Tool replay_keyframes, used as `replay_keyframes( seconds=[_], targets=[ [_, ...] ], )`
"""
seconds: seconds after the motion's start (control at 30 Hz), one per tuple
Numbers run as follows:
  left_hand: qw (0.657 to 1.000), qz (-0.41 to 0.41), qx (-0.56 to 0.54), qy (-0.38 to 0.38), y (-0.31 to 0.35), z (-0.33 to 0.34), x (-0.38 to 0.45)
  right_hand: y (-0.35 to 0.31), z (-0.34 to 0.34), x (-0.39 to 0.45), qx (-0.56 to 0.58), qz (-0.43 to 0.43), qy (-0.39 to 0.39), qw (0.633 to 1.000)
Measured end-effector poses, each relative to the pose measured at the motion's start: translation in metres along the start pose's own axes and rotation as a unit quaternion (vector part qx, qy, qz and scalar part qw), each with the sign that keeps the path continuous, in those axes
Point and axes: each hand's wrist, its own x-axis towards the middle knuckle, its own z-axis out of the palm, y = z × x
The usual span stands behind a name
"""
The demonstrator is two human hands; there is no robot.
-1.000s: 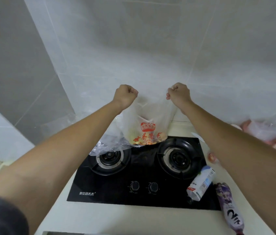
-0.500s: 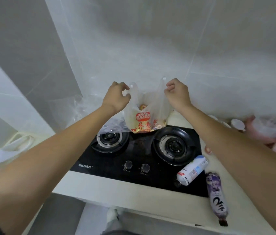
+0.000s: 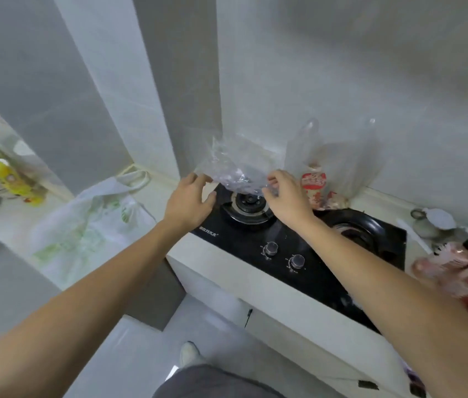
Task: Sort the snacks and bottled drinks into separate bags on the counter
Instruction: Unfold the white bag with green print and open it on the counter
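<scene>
1. At nine o'clock of the black gas hob (image 3: pixel 307 254), a white plastic bag with green print (image 3: pixel 89 222) is seen lying slack on the pale counter (image 3: pixel 204 255), and a yellow bottle (image 3: pixel 11 179) is seen further out at the same side.
2. Above the left burner (image 3: pixel 248 203), a crumpled clear bag (image 3: pixel 235 165) is held up: it is pinched by the left hand (image 3: pixel 191 201) at its left edge and by the right hand (image 3: pixel 287 193) at its right edge.
3. At one o'clock of the hands, a clear bag of red-labelled snacks (image 3: pixel 330 173) is seen standing upright against the wall, its handles raised.
4. At three o'clock, pink packets and small bottles (image 3: pixel 457 259) are blurred and cut off by the frame edge.
</scene>
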Motion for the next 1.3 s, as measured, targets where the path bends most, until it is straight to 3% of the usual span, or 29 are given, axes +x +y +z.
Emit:
replay_keyframes(
  seconds=[0.4,0.7,0.9,1.17,1.3],
  targets=[
    [0.991,-0.135,0.008,0.024,-0.209,-0.072,-0.079,-0.153,0.184,0.008,0.050,-0.070,-0.126,0.988],
    [0.989,-0.143,0.025,-0.043,-0.384,-0.109,-0.061,-0.235,0.327,0.030,0.033,0.027,-0.222,0.974],
    [0.991,-0.081,0.032,-0.101,-0.418,-0.108,-0.006,-0.244,0.369,0.041,0.045,0.119,-0.224,0.966],
    [0.980,-0.011,0.069,-0.186,-0.411,-0.067,0.094,-0.236,0.400,0.082,0.124,0.241,-0.220,0.937],
    [0.970,-0.002,0.097,-0.222,-0.410,-0.042,0.134,-0.240,0.421,0.096,0.120,0.256,-0.255,0.925]
  ],
)
